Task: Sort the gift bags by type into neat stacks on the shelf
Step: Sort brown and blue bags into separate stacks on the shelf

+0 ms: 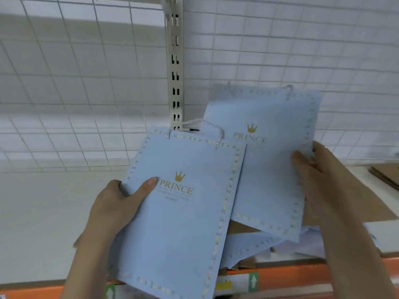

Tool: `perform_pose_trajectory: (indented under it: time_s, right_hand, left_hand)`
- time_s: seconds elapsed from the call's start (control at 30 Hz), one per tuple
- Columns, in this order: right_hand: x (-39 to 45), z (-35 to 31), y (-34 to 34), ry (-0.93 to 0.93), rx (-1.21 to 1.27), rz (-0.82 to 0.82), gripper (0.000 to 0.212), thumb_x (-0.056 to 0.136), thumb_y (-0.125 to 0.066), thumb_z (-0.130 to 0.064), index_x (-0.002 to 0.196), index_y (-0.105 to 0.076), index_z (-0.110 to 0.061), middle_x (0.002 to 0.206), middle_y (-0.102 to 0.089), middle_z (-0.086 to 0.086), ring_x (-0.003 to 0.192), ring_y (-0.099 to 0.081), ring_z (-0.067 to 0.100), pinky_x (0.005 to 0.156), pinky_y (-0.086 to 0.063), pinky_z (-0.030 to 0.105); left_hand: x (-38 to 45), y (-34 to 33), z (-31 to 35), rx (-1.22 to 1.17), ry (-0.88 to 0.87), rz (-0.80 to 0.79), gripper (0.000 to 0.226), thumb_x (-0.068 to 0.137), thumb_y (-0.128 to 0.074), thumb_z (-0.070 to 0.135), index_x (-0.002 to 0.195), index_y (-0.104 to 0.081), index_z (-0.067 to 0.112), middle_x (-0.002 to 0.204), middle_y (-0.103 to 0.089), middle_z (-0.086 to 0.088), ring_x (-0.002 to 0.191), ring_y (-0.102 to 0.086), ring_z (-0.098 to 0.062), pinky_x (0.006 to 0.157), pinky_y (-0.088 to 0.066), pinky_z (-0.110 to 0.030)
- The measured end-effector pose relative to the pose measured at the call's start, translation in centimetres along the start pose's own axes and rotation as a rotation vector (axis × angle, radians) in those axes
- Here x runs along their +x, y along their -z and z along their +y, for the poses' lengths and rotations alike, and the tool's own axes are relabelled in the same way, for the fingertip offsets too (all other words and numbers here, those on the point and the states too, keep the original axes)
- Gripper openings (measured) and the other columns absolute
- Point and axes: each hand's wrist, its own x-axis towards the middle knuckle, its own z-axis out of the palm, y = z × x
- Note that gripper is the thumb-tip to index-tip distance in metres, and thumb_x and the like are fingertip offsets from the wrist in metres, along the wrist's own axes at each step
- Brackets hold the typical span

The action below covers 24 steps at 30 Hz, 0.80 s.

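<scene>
Up close: left hand (pixel 117 205) grips a light blue gift bag (pixel 179 223) by its left edge, thumb laid across the front beside the gold crown and the word PRINCE, fingers hidden behind. Bag flat, tilted slightly, held above the front edge of the white shelf (pixel 43 223). Twisted cord handle (pixel 203 128) loops at its top. Right hand (pixel 313 167) holds a second, matching blue bag (pixel 267 160) at its right edge, thumb on the front face; this bag is blurred and partly tucked behind the first. Beneath both, a loose pile of further blue bags (pixel 248 249) and brown paper bags (pixel 349 203) lies on the shelf. White wire grid (pixel 86 83) backs the shelf; orange rail (pixel 291 270) along its front.
</scene>
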Motion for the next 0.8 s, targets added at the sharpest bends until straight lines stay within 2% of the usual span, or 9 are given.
perform_pose_trajectory:
  time_s: [0.13, 0.2, 0.27, 0.33, 0.4, 0.5, 0.6, 0.67, 0.8]
  right_hand:
    - [1.2, 1.8, 5.2, -0.012, 0.011, 0.142, 0.028, 0.094, -0.043, -0.019, 0.089, -0.056, -0.044, 0.088, -0.062, -0.009, 0.077, -0.058, 0.014, 0.071, -0.045, 0.030]
    - [1.7, 3.1, 7.8, -0.033, -0.009, 0.138, 0.027, 0.095, -0.041, -0.018, 0.100, -0.059, -0.038, 0.091, -0.064, -0.009, 0.078, -0.060, 0.014, 0.068, -0.045, 0.027]
    - [2.3, 4.9, 9.9, -0.054, -0.055, 0.119, 0.023, 0.096, -0.043, -0.020, 0.110, -0.059, -0.029, 0.090, -0.065, -0.007, 0.076, -0.061, 0.014, 0.060, -0.042, 0.024]
    - [3.2, 7.3, 11.8, -0.051, -0.109, 0.111, 0.020, 0.094, -0.048, -0.016, 0.111, -0.058, -0.018, 0.087, -0.060, -0.002, 0.082, -0.060, 0.021, 0.057, -0.038, 0.022]
    - [4.3, 9.5, 13.3, -0.120, -0.142, 0.062, 0.021, 0.093, -0.049, -0.015, 0.113, -0.057, -0.012, 0.083, -0.057, -0.002, 0.079, -0.058, 0.022, 0.057, -0.037, 0.023]
    - [5.1, 12.4, 14.9, -0.271, -0.113, -0.077, 0.017, 0.096, -0.044, -0.025, 0.099, -0.059, -0.021, 0.090, -0.065, 0.008, 0.077, -0.061, 0.027, 0.066, -0.048, 0.035]
    - [6.3, 14.6, 16.4, -0.314, -0.046, -0.089, 0.017, 0.096, -0.043, -0.029, 0.099, -0.059, -0.027, 0.097, -0.067, 0.005, 0.088, -0.064, 0.029, 0.083, -0.050, 0.051]
    - [7.1, 15.6, 17.1, -0.317, -0.030, -0.082, 0.017, 0.096, -0.042, -0.028, 0.103, -0.058, -0.028, 0.098, -0.066, 0.000, 0.089, -0.064, 0.024, 0.086, -0.051, 0.050]
    - [7.6, 16.6, 17.5, -0.344, 0.048, -0.047, 0.016, 0.097, -0.041, -0.025, 0.105, -0.055, -0.023, 0.100, -0.064, 0.002, 0.091, -0.062, 0.022, 0.082, -0.052, 0.041]
  left_hand:
    - [-1.4, -1.4, 1.9, -0.019, -0.006, 0.038, 0.060, 0.075, -0.059, 0.060, 0.097, -0.053, 0.005, 0.089, -0.056, -0.003, 0.088, -0.052, -0.028, 0.069, -0.037, -0.034]
    - [-2.3, -2.5, 3.1, -0.020, -0.018, 0.046, 0.058, 0.076, -0.058, 0.059, 0.097, -0.054, 0.004, 0.091, -0.057, -0.005, 0.088, -0.053, -0.028, 0.069, -0.037, -0.034]
    - [-3.6, -4.0, 4.6, -0.019, -0.038, 0.044, 0.055, 0.077, -0.058, 0.058, 0.093, -0.055, 0.005, 0.087, -0.058, -0.003, 0.082, -0.053, -0.026, 0.062, -0.036, -0.033]
    - [-4.9, -5.6, 6.1, 0.007, -0.044, 0.043, 0.050, 0.077, -0.059, 0.056, 0.086, -0.055, 0.007, 0.080, -0.056, 0.001, 0.073, -0.051, -0.021, 0.055, -0.034, -0.031]
    - [-6.4, -7.0, 7.4, 0.054, -0.037, 0.051, 0.048, 0.076, -0.062, 0.058, 0.076, -0.052, 0.010, 0.075, -0.054, 0.002, 0.068, -0.049, -0.017, 0.055, -0.033, -0.032]
    - [-8.6, -8.8, 8.4, 0.138, 0.025, 0.093, 0.066, 0.064, -0.059, 0.073, 0.078, -0.052, 0.009, 0.074, -0.052, 0.001, 0.067, -0.048, -0.019, 0.059, -0.033, -0.034]
    - [-11.2, -10.2, 8.5, 0.142, 0.080, 0.200, 0.056, 0.072, -0.056, 0.064, 0.073, -0.050, 0.008, 0.069, -0.050, -0.001, 0.064, -0.045, -0.022, 0.062, -0.033, -0.035]
    - [-13.0, -11.1, 8.1, 0.122, 0.098, 0.267, 0.052, 0.075, -0.058, 0.058, 0.071, -0.048, 0.007, 0.066, -0.047, -0.004, 0.067, -0.044, -0.026, 0.063, -0.033, -0.035]
    - [-15.7, -12.1, 7.0, 0.096, 0.196, 0.328, 0.060, 0.075, -0.056, 0.057, 0.079, -0.054, -0.003, 0.079, -0.054, -0.015, 0.076, -0.049, -0.032, 0.068, -0.039, -0.040]
